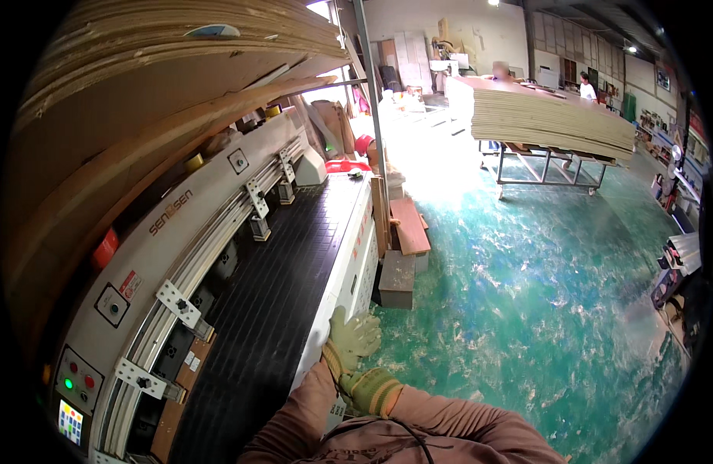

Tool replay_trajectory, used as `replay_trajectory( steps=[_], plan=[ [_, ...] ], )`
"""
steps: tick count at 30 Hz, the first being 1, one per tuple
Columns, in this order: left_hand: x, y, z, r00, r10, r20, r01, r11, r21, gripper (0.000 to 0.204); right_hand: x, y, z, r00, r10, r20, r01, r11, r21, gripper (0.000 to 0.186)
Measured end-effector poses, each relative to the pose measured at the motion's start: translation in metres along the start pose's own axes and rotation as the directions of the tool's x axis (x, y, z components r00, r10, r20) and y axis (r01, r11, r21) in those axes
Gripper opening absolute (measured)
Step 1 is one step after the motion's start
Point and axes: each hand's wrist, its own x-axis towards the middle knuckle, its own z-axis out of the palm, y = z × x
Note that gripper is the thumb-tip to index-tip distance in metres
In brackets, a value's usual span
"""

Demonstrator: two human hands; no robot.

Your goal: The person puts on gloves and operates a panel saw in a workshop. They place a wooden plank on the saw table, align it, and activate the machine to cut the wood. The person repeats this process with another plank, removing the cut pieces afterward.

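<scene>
My left hand (355, 334), in a pale green glove with a yellowish knit cuff, has its fingers loosely apart beside the white front edge (339, 282) of a long machine. My right hand (366, 389), gloved too, has its fingers closed on the left glove's cuff (331, 359). The machine's black bed (268, 281) runs away from me, with clamp-like blocks on a rail (178, 301) above it. A control panel (82, 379) with buttons and a small screen sits at the lower left.
Stacked boards (163, 23) overhang the machine. Grey boxes (396, 282) and reddish planks (410, 224) lie beside its far end on the green floor (526, 309). A wheeled rack (549, 185) holds stacked panels (542, 116), with two people (587, 87) behind. Clutter (677, 263) lines the right.
</scene>
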Motion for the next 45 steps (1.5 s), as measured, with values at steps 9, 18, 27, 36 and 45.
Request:
replay_trajectory(
  steps=[9,18,27,36,45],
  plan=[
    [0.067,-0.033,0.054,0.992,0.129,0.002,-0.128,0.984,-0.127,0.073,-0.058,0.055,-0.056,0.993,-0.028,-0.112,0.027,1.000,-0.010,0.023],
    [0.133,-0.061,0.122,0.989,-0.099,0.108,0.083,0.986,0.143,0.069,-0.089,0.121,-0.067,0.980,0.110,-0.164,-0.104,0.994,0.046,0.027],
    [0.258,-0.036,0.134,0.992,-0.066,0.106,0.043,0.978,0.206,0.075,-0.032,0.235,-0.065,0.974,0.107,-0.200,-0.119,0.992,-0.049,0.021],
    [0.474,0.075,0.118,0.959,-0.200,0.200,0.061,0.836,0.545,0.055,0.098,0.339,-0.135,0.852,0.493,-0.177,-0.431,0.852,0.299,0.033],
    [0.589,0.189,-0.140,0.672,0.737,-0.077,0.066,0.044,0.997,0.086,0.193,0.483,-0.128,0.764,0.572,-0.299,-0.359,0.761,0.540,0.039]
  ],
)
